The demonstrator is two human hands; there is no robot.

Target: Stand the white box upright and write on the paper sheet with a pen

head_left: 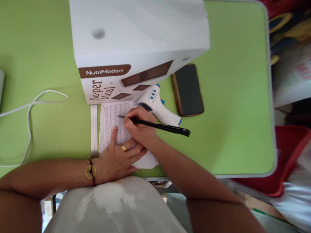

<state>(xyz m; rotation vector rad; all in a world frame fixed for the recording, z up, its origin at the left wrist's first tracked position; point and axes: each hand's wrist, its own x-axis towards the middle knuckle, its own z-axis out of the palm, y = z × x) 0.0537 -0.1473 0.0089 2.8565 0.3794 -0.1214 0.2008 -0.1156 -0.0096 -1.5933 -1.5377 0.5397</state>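
Closed around a black pen, my right hand rests on a sheet of paper covered in rows of small handwriting. The pen's tip points left, at the written rows. My left hand lies flat on the lower part of the sheet with its fingers spread, a gold ring on one finger. Its fingertips reach under the right hand. The paper's top edge meets a large white box marked NutriMotion. Just beyond my right hand lies a white and blue handheld thermometer, partly over the paper.
A dark phone in a brown-edged case lies right of the thermometer. A white cable curls across the green table on the left. Beside the paper runs a pale strip. A red tub stands past the table's right edge.
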